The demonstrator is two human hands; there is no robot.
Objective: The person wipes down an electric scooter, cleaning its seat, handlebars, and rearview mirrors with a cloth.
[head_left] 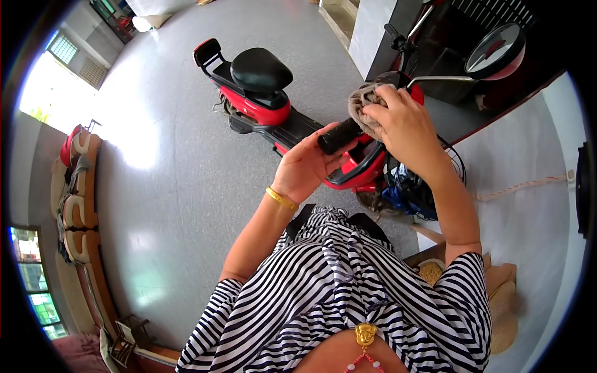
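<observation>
My right hand (401, 127) is closed on a bunched grey-brown cloth (365, 107), pressed against the handlebar area of a red electric scooter (267, 112). The black handlebar grip (339, 137) points toward me from under the cloth. My left hand (308, 165) is palm up at the grip's free end, thumb on one side and fingers stretched out beneath it. I cannot tell how firmly it touches. The cloth and my right hand hide part of the handlebar. A round mirror (495, 52) stands on its stalk to the right.
The scooter's black seat (261, 68) is at the upper middle, on grey floor (168, 205). A wooden bench (81, 205) runs along the left wall. Dark bags and a blue item (395, 198) are beside the scooter's front. Woven straw items (505, 317) are at lower right.
</observation>
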